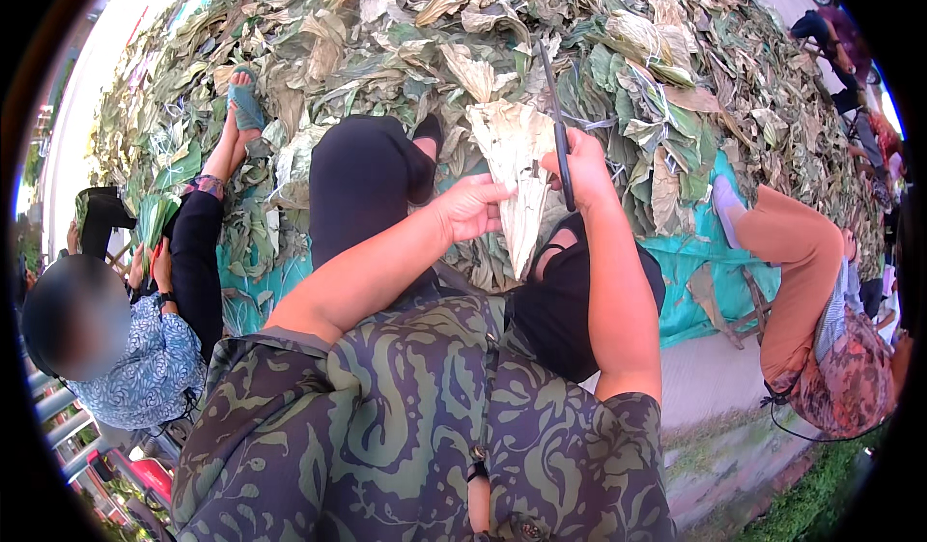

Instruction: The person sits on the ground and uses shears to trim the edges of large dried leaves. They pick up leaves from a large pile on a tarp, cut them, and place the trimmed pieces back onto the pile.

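In front of me is a pale, dried leaf [514, 146], folded into a long cone that narrows toward my lap. My left hand [473, 208] pinches its left edge between thumb and fingers. On the other side, my right hand [585, 165] is closed around a black-handled blade [558, 112]; the long, narrow blade points away from me. Whether it is a knife or shut scissors I cannot tell. The right thumb is close against the leaf's right edge, and the other fingers are partly hidden.
A thick heap of dried leaves [386, 49], some tied in bundles, spreads ahead over a teal sheet [676, 296]. At left, a person [135, 339] sits holding green leaves [157, 215]. Another person [801, 281] in brown trousers sits at right, near a wooden stool [739, 322].
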A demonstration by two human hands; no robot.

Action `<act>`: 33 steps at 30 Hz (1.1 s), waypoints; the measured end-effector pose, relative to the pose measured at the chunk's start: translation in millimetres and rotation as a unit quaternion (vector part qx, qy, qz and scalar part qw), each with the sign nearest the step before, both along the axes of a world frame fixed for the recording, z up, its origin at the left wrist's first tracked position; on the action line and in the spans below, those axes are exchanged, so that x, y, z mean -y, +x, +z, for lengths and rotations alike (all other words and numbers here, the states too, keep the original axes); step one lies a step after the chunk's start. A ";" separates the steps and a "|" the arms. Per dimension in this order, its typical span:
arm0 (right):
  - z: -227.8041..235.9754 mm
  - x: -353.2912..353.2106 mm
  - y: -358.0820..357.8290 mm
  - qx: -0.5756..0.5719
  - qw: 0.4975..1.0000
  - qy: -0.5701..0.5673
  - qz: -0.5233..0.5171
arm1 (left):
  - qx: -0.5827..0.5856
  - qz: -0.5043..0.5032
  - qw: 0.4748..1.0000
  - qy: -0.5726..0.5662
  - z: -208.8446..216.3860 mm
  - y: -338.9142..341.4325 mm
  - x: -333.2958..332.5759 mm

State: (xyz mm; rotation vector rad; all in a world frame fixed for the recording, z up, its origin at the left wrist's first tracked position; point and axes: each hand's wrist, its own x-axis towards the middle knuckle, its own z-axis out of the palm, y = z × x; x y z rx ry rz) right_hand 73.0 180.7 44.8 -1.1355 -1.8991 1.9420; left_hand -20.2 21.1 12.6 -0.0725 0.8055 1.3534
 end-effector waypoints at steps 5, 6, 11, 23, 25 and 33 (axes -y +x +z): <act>-9.9 -9.4 -3.8 0.024 0.998 0.011 -0.051 | -0.020 -0.015 1.000 -0.010 -2.9 4.3 -8.7; -1.0 -8.2 -5.5 0.033 0.997 -0.017 -0.061 | -0.031 -0.012 0.999 -0.020 -4.2 0.4 -10.3; -5.4 -18.7 -9.1 0.121 0.953 0.276 -0.033 | -0.058 0.059 0.988 -0.134 -9.6 -9.9 -19.8; 17.6 -27.4 -5.4 0.122 0.958 0.260 -0.024 | -0.130 0.091 0.967 -0.202 -27.5 -45.1 -64.5; 20.6 -29.0 -5.4 0.117 0.959 0.256 -0.032 | -0.158 0.101 0.963 -0.193 -14.7 -54.9 -78.9; 32.9 -30.2 -14.3 0.081 0.971 0.220 -0.039 | -0.243 0.081 0.953 -0.164 26.1 -127.7 -118.9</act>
